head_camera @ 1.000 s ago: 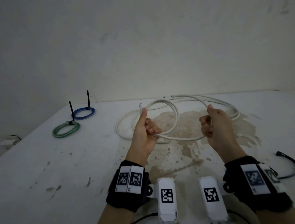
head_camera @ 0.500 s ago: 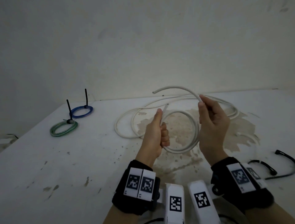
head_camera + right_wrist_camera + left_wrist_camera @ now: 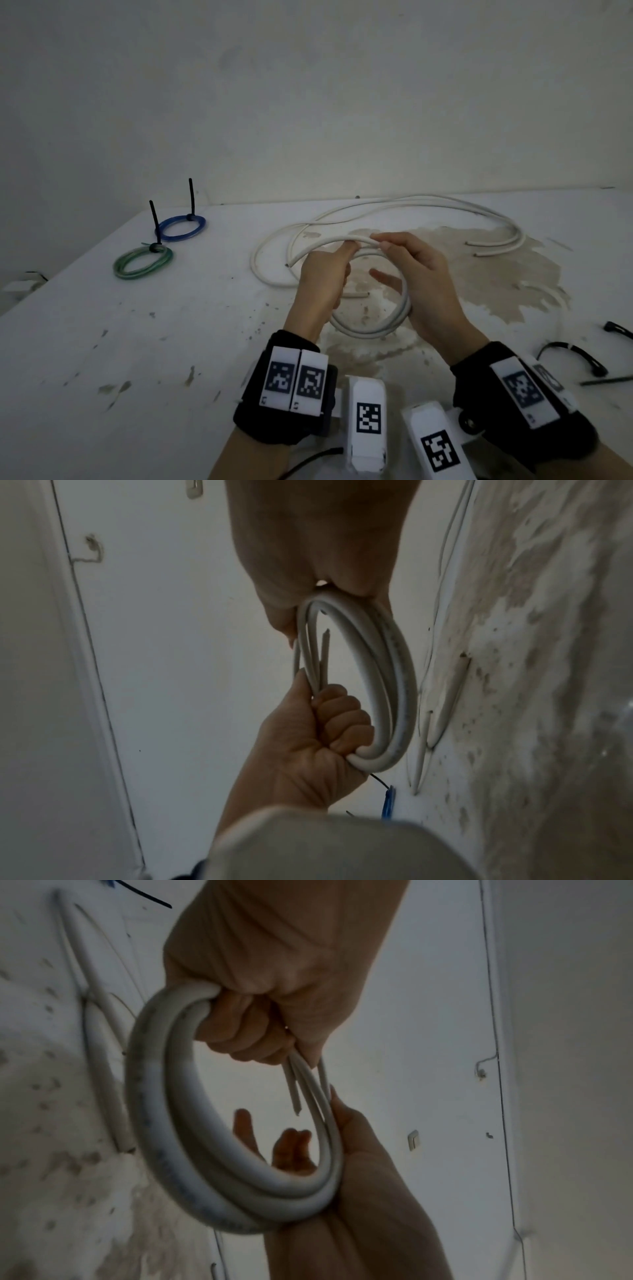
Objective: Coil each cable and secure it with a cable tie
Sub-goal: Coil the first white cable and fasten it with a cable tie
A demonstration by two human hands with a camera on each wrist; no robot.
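Observation:
A white cable [image 3: 371,334] is wound into a small coil of two or three turns, held above the table between both hands. My left hand [image 3: 337,263] grips the coil's left side in a fist [image 3: 246,1020] [image 3: 329,723]. One cut end [image 3: 288,265] sticks out to the left of that hand. My right hand [image 3: 404,263] holds the right side of the coil: the thumb pinches the top strand, and the other fingers [image 3: 291,1148] stretch across the inside of the loop [image 3: 342,620].
Two more white cables [image 3: 411,202] lie loose at the back of the stained table [image 3: 102,342]. A blue coil [image 3: 181,224] and a green coil [image 3: 144,262], each tied with a black tie, lie far left. Loose black cable ties [image 3: 575,353] lie at the right edge.
My right hand has swung the raised free stretch of cable down and left onto the coil. The hands have come closer together, and the cable's end now pokes out past my left hand.

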